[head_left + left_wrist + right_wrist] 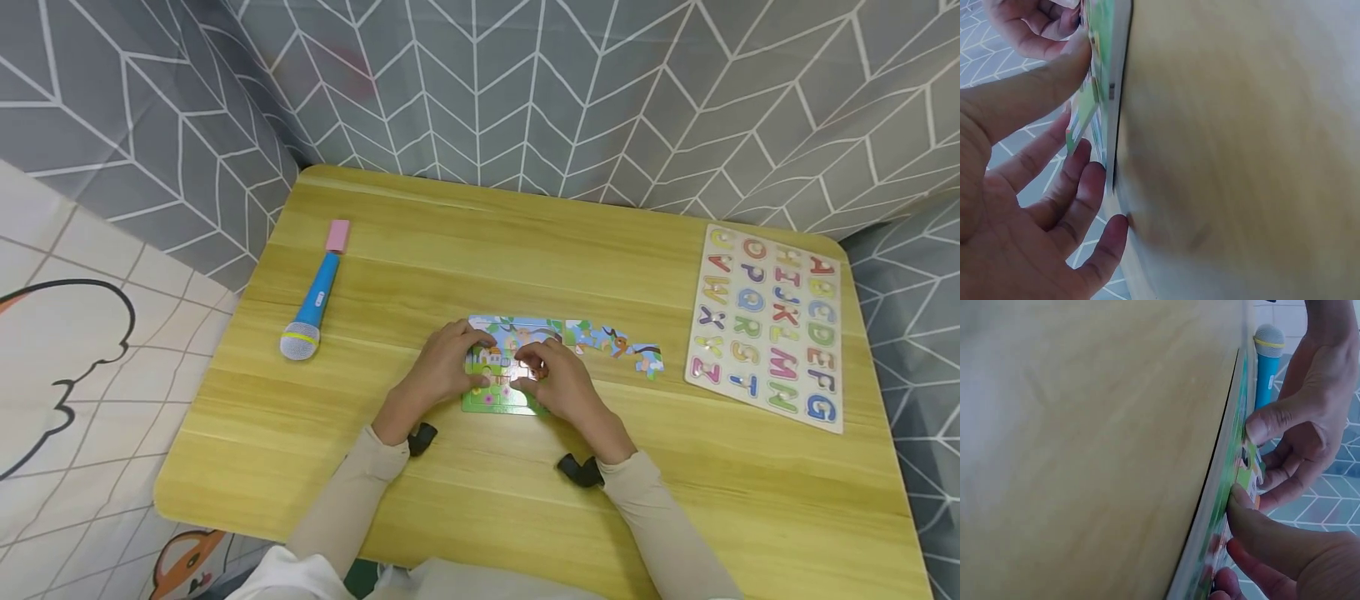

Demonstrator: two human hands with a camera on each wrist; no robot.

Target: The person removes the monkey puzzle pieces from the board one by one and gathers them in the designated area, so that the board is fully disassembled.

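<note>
A flat picture jigsaw puzzle (487, 408) with a green lower border lies on the table between both hands. My left hand (442, 360) is at its left side, thumb and fingers pinching a puzzle piece (1083, 115) that tilts up from the picture in the left wrist view. From the right, my right hand (566, 383) pinches at the middle of the puzzle with curled fingers and thumb. Both thumbs come close together over the green border in the right wrist view. Fingers hide much of the puzzle's right half. Several loose or joined pieces (615, 342) trail off its upper right.
At the table's left lies a blue toy microphone (315, 300) with a pink block (337, 236) at its end. An alphabet board (801, 400) with colored letters lies at the right. Patterned grey curtains (510, 100) hang behind the wooden table (450, 242).
</note>
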